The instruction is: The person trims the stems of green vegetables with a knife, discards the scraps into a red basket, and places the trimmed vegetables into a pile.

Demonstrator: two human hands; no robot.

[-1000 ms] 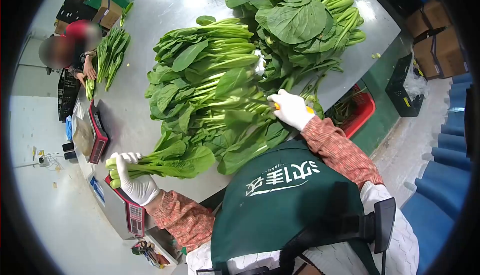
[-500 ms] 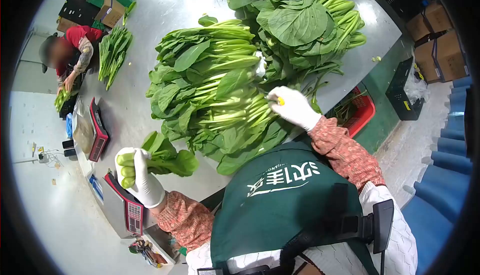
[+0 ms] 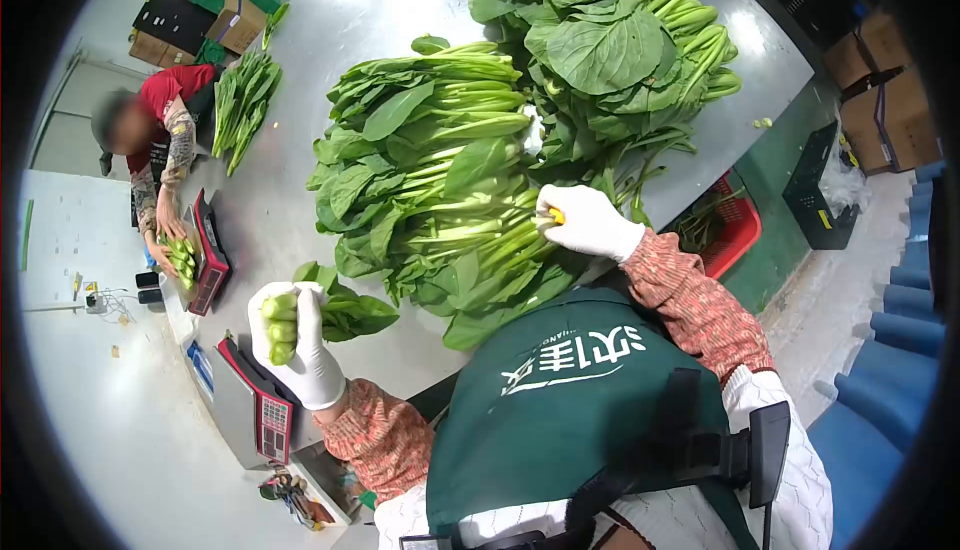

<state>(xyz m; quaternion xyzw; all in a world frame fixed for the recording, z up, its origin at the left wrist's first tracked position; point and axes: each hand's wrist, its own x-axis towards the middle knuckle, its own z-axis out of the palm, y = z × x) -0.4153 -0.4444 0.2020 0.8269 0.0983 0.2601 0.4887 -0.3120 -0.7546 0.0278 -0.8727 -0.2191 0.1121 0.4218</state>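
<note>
While left grip clasps a leafy bunch (stem ends pale, rounded) | right grip pinches a yellow object

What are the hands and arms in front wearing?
The left hand and right hand wear close-fitting white gloves. Then come speckled orange-red lower sleeves, loose and wrinkled, and white upper sleeves with a wavy texture.

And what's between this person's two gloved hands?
In the head view, going from the left hand to the right hand: first the leaves of the held bunch, then the near part of the greens pile on the metal table.
</note>
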